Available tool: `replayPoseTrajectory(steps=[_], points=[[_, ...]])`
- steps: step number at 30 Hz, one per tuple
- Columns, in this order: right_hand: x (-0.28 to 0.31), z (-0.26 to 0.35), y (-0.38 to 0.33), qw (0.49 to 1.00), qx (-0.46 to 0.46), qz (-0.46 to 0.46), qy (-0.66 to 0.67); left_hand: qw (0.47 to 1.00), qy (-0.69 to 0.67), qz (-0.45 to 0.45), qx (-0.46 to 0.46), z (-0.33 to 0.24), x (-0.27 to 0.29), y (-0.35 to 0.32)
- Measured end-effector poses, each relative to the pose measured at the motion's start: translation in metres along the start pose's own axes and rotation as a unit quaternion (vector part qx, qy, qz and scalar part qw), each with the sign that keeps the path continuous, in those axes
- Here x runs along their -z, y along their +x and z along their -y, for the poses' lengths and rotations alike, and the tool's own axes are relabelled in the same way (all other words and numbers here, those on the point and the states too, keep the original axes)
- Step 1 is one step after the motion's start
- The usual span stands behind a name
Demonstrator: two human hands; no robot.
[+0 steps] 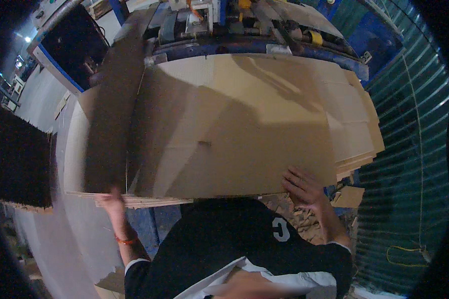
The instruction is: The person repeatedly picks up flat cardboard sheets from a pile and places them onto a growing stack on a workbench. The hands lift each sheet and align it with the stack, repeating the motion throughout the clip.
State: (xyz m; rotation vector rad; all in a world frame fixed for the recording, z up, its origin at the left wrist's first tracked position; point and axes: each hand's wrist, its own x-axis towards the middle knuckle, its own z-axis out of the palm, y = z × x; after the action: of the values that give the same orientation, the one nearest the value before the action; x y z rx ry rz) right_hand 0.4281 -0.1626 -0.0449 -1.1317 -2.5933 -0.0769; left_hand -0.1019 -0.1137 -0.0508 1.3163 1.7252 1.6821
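A wide brown cardboard sheet (224,129) with crease lines lies in front of me on a stack. Its long left panel (107,124) is dark and smeared by motion. My left hand (113,199), blurred and wearing an orange-red wristband, is closed at the near edge of that panel; the fingers beneath are hidden. Near the front right corner, my right hand (303,188) rests on the sheet with its fingers stretched out. Whether its thumb goes under the edge cannot be seen.
Beyond the sheet stands a blue machine with rollers (224,47). More stacked cardboard (354,119) sticks out at the right, by a green corrugated wall (409,149). A dark stack (20,159) stands far left. Cardboard scraps (307,224) lie below my right arm.
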Motion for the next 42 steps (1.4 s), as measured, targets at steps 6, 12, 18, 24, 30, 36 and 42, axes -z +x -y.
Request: replayPoseTrajectory(steps=[6, 12, 18, 24, 30, 36, 42], points=[[-0.009, -0.022, 0.019, 0.998, 0.055, -0.009, 0.031, 0.785, 0.333, 0.412, -0.321, -0.058, -0.072, -0.013], [-0.006, -0.042, 0.037, 0.998, -0.017, 0.029, 0.055, 0.778, 0.326, 0.406, -0.351, -0.053, -0.076, 0.007], [0.003, -0.106, 0.093, 0.994, -0.052, 0.067, -0.067, 0.781, 0.299, 0.375, -0.4, -0.038, -0.091, 0.063], [-0.019, -0.163, 0.149, 0.976, -0.177, 0.096, -0.084, 0.804, 0.236, 0.314, -0.447, -0.014, -0.15, 0.13], [-0.041, -0.166, 0.193, 0.943, -0.282, 0.008, -0.178, 0.811, 0.347, 0.174, -0.438, -0.017, -0.202, 0.162], [-0.016, -0.13, 0.145, 0.925, -0.371, 0.009, -0.083, 0.816, 0.429, 0.15, -0.357, 0.016, -0.18, 0.16], [-0.042, -0.155, 0.175, 0.921, -0.375, 0.099, -0.024, 0.889, 0.318, 0.19, -0.269, 0.026, -0.191, 0.17]])
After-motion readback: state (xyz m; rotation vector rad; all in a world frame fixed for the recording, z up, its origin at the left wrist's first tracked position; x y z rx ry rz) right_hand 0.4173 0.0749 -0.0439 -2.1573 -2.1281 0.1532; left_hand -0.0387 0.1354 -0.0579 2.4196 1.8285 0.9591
